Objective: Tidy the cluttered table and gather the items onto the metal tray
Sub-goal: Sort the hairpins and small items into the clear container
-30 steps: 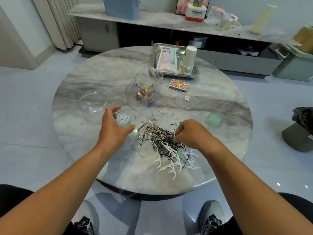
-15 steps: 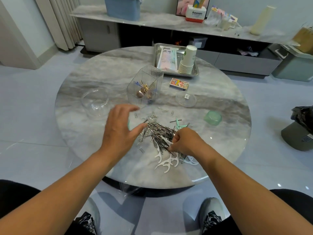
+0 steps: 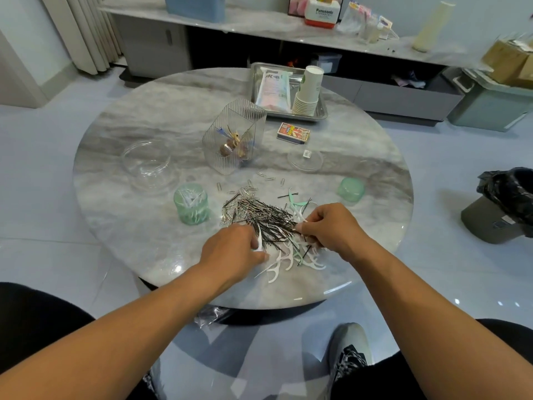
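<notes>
Head cam looks down at a round marble table (image 3: 144, 232) with both hands working the same messy pile. Left hand (image 3: 230, 252) pinches a white floss pick (image 3: 259, 241) at the near left edge of the heap. Right hand (image 3: 331, 226) has its fingers curled into the floss picks (image 3: 288, 261) on the right side, gripping a few. Black hairpins (image 3: 259, 215) and silver paper clips (image 3: 245, 192) are all tangled in there too. Green tub (image 3: 191, 204) full of picks stands just left of the pile, its green lid (image 3: 350, 189) off to the right. Metal tray (image 3: 320, 114) sits at the far edge, already holding a stack of paper cups (image 3: 308, 92) and a plastic pouch (image 3: 274, 89).
</notes>
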